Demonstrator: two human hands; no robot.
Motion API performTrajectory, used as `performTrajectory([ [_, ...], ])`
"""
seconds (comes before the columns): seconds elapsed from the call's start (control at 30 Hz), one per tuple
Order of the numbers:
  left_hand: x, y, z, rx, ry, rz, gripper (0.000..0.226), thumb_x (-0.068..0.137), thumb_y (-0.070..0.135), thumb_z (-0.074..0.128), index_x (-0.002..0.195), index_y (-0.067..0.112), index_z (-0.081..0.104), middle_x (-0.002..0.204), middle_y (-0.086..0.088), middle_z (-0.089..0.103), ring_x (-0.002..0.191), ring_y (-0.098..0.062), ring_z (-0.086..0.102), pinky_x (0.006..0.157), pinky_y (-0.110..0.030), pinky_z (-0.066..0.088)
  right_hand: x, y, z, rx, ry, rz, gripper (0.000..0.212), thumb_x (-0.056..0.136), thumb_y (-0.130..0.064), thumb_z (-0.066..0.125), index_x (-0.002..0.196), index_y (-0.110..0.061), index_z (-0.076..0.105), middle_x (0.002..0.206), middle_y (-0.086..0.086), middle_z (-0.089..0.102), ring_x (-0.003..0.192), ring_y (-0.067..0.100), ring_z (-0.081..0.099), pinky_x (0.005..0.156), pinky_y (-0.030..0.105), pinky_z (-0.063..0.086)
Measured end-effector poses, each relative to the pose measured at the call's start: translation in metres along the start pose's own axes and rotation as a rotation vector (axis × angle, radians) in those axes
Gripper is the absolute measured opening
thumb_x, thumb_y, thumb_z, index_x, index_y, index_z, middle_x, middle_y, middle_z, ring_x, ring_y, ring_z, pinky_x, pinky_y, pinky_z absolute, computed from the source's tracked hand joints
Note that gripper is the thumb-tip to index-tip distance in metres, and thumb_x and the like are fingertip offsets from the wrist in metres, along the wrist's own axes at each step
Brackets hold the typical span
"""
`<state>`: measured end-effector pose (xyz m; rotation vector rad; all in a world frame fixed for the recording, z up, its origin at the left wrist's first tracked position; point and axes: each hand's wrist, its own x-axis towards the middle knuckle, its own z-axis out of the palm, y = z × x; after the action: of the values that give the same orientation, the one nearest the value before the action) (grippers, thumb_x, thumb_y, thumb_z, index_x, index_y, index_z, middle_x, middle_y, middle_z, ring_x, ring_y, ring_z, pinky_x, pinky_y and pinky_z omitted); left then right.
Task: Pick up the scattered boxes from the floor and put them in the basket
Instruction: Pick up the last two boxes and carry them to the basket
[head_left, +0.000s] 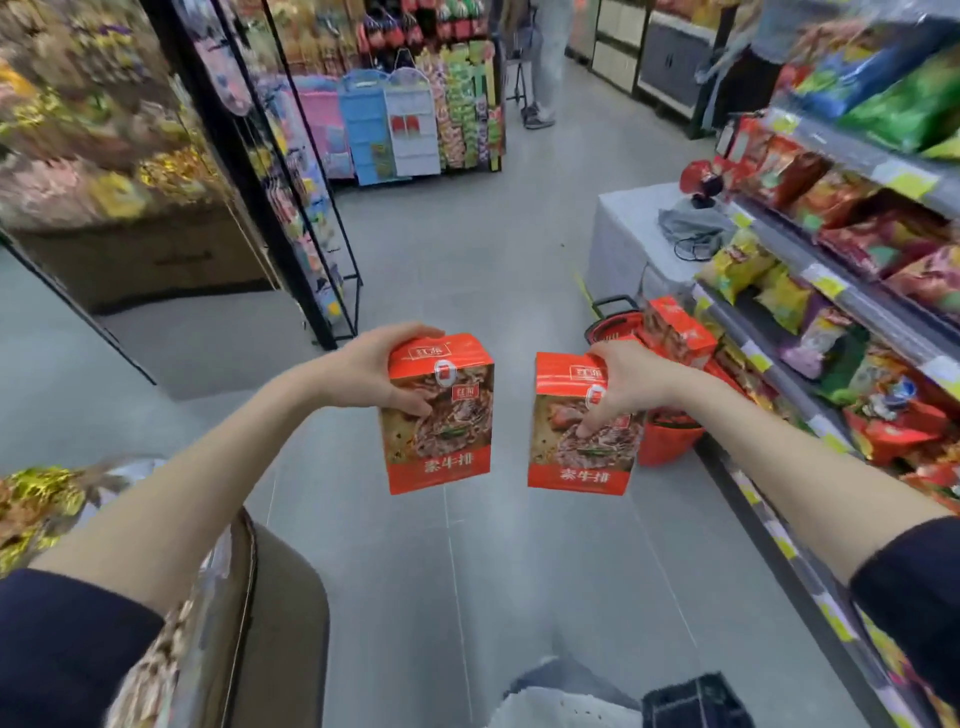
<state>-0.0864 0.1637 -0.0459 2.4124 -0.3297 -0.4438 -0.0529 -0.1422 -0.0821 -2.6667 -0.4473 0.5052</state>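
My left hand (376, 371) grips an orange snack box (441, 441) by its top, held upright above the grey floor. My right hand (626, 387) grips a second orange box (571, 462) of the same kind, fingers spread over its front. Both boxes hang side by side in the aisle's middle. Behind my right hand a red shopping basket (667, 441) stands on the floor against the right shelving. Another orange box (675, 330) sticks up out of the basket.
Snack shelves (852, 291) line the right side. A white-covered table (631, 234) with a red device stands beyond the basket. A black wire rack (306, 218) and candy bins are at left. A person (545, 62) stands far down the aisle.
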Motion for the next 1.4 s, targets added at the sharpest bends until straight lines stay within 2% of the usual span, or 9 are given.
performTrajectory([
  [0.17, 0.1, -0.021, -0.056, -0.019, 0.017, -0.016, 0.076, 0.069, 0.019, 0.081, 0.131, 0.03, 0.039, 0.111, 0.018, 0.048, 0.104, -0.005, 0.053, 0.073, -0.017, 0.048, 0.106, 0.013, -0.049, 0.026, 0.03, -0.003, 0.07, 0.044, -0.045, 0.088, 0.096, -0.011, 0.055, 0.094, 0.005, 0.065, 0.085, 0.024, 0.062, 0.078, 0.041, 0.052],
  [0.4, 0.279, -0.058, -0.114, 0.084, -0.081, 0.059, 0.079, 0.066, 0.018, 0.083, 0.132, 0.03, 0.04, 0.119, 0.007, 0.05, 0.105, -0.01, 0.053, 0.087, -0.026, 0.047, 0.24, 0.062, -0.08, 0.092, 0.072, 0.105, 0.069, 0.045, -0.045, 0.088, 0.096, -0.013, 0.054, 0.094, 0.004, 0.062, 0.086, 0.023, 0.059, 0.076, 0.038, 0.048],
  [0.63, 0.464, -0.052, -0.149, 0.205, -0.353, 0.224, 0.078, 0.054, 0.036, 0.082, 0.119, 0.045, 0.04, 0.115, 0.01, 0.056, 0.104, -0.011, 0.057, 0.086, -0.025, 0.049, 0.308, 0.118, -0.105, 0.203, 0.195, 0.362, 0.081, 0.037, -0.057, 0.083, 0.1, -0.014, 0.054, 0.097, 0.002, 0.058, 0.091, 0.023, 0.057, 0.08, 0.037, 0.049],
  [0.73, 0.54, -0.031, -0.135, 0.273, -0.463, 0.326, 0.082, 0.061, 0.022, 0.086, 0.13, 0.028, 0.042, 0.113, 0.005, 0.055, 0.094, -0.004, 0.057, 0.077, -0.015, 0.046, 0.311, 0.152, -0.112, 0.271, 0.245, 0.502, 0.083, 0.044, -0.052, 0.087, 0.108, -0.011, 0.053, 0.106, 0.005, 0.058, 0.098, 0.025, 0.056, 0.086, 0.038, 0.047],
  [0.87, 0.625, 0.003, -0.095, 0.344, -0.579, 0.451, 0.093, 0.043, 0.053, 0.073, 0.128, 0.035, 0.041, 0.113, 0.005, 0.056, 0.1, -0.016, 0.058, 0.09, -0.036, 0.05, 0.306, 0.205, -0.111, 0.305, 0.264, 0.681, 0.1, 0.031, -0.065, 0.079, 0.113, -0.013, 0.052, 0.109, 0.003, 0.059, 0.102, 0.026, 0.057, 0.088, 0.04, 0.049],
  [0.93, 0.662, 0.015, -0.066, 0.331, -0.612, 0.492, 0.092, 0.044, 0.05, 0.076, 0.128, 0.036, 0.039, 0.116, 0.002, 0.055, 0.102, -0.017, 0.058, 0.09, -0.036, 0.05, 0.306, 0.234, -0.108, 0.304, 0.256, 0.745, 0.098, 0.032, -0.066, 0.079, 0.111, -0.015, 0.051, 0.104, 0.002, 0.058, 0.097, 0.023, 0.055, 0.082, 0.035, 0.048],
  [1.13, 0.748, 0.05, 0.008, 0.33, -0.685, 0.625, 0.093, 0.055, 0.031, 0.08, 0.137, 0.019, 0.037, 0.117, 0.005, 0.046, 0.106, -0.013, 0.049, 0.086, -0.023, 0.039, 0.309, 0.305, -0.11, 0.302, 0.276, 0.899, 0.088, 0.036, -0.064, 0.081, 0.104, -0.016, 0.051, 0.1, 0.003, 0.057, 0.091, 0.022, 0.053, 0.072, 0.029, 0.039],
  [1.27, 0.802, 0.06, 0.047, 0.433, -0.725, 0.713, 0.094, 0.056, 0.034, 0.082, 0.137, 0.022, 0.037, 0.12, 0.005, 0.051, 0.109, -0.02, 0.051, 0.093, -0.033, 0.041, 0.321, 0.342, -0.107, 0.332, 0.311, 0.986, 0.098, 0.035, -0.065, 0.079, 0.114, -0.013, 0.05, 0.109, 0.005, 0.058, 0.1, 0.026, 0.054, 0.085, 0.036, 0.047],
  [1.4, 0.846, 0.065, 0.085, 0.496, -0.759, 0.811, 0.092, 0.052, 0.041, 0.071, 0.136, 0.024, 0.038, 0.131, -0.002, 0.05, 0.119, -0.026, 0.047, 0.1, -0.038, 0.037, 0.337, 0.373, -0.101, 0.357, 0.316, 1.049, 0.108, 0.042, -0.06, 0.082, 0.129, -0.013, 0.042, 0.124, 0.006, 0.053, 0.112, 0.027, 0.048, 0.097, 0.041, 0.042],
])
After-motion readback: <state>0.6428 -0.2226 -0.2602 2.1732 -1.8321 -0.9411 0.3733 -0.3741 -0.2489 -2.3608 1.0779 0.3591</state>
